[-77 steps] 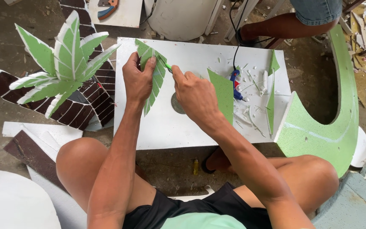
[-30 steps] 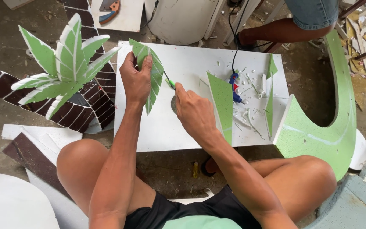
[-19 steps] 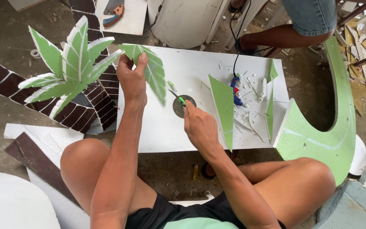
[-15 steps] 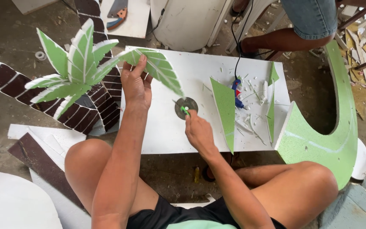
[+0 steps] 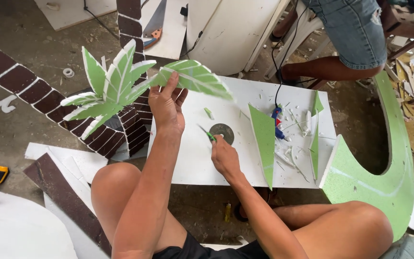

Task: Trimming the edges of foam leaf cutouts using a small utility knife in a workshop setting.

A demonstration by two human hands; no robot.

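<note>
Pinching a green, white-veined foam leaf (image 5: pixel 195 79) aloft, the left hand (image 5: pixel 166 108) clears the table (image 5: pixel 192 158) while the right hand (image 5: pixel 224 156) grips a small green-handled cutter (image 5: pixel 207 133).

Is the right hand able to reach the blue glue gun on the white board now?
Probably yes. The right hand, holding a small green-handled cutter, is near the glue gun; only a flat green wedge lies between them on the board.

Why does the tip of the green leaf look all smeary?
Head view: the far tip of the green foam leaf in the left hand is motion-blurred, as is the small green-handled tool in the right hand. The white board and palm tree cutout look sharp. Light is soft and even, with faint shadows and no glare.
</note>
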